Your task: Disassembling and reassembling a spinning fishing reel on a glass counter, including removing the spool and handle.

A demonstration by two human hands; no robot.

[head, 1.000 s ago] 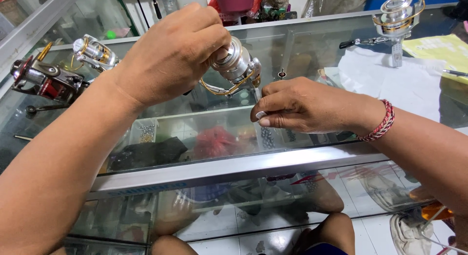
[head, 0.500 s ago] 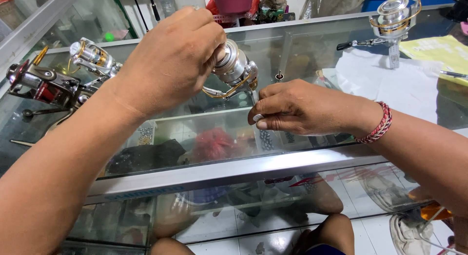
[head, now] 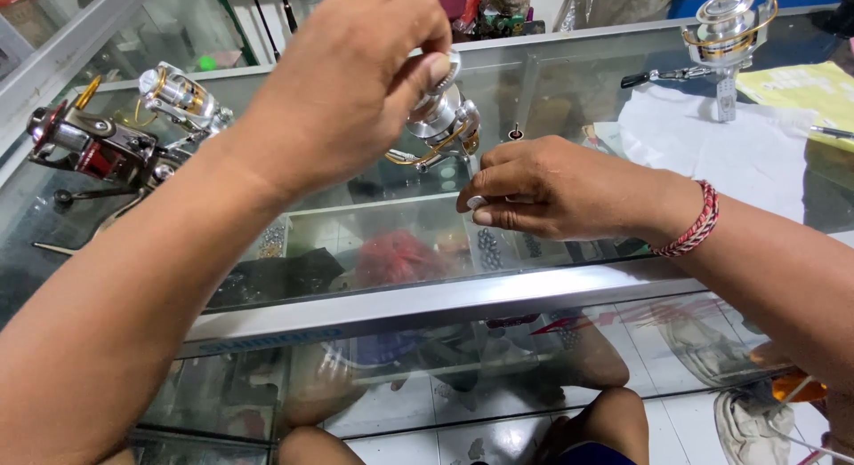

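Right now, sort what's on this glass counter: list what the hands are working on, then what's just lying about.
In hand:
- silver spinning reel, gripped from above by the left hand
- right hand, pinching just under it

Lying about:
- red-and-black reel
- silver-and-gold reel
- gold-trimmed reel on white cloth
- yellow paper

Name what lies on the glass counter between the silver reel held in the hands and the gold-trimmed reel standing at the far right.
In the head view, a white cloth lies between the silver reel and the gold-trimmed reel.
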